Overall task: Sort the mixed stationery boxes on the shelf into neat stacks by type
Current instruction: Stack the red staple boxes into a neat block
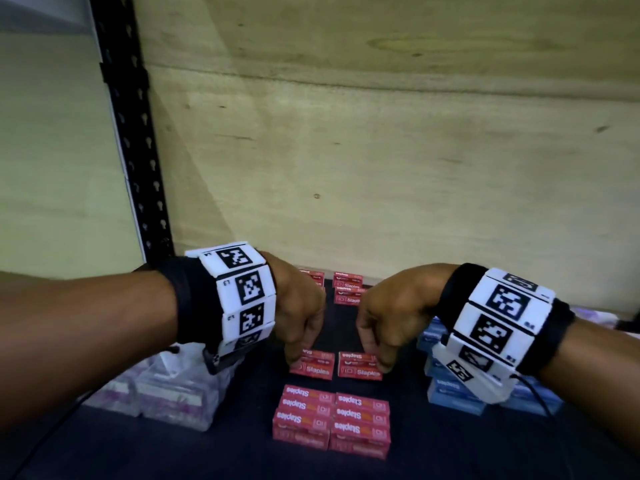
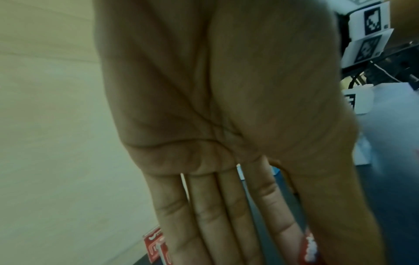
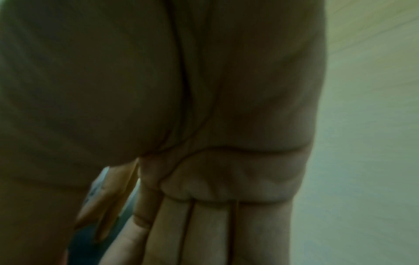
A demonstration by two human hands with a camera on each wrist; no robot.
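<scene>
Item: two short stacks of red cardboard "Staples" boxes [image 1: 336, 365], mid-shelf btwn our left hand [image 1: 299, 317] & right hand [image 1: 388, 327], fingers straight, pressing stack sides; risk, in our view: uneven squeeze skews/topples top boxes.
</scene>
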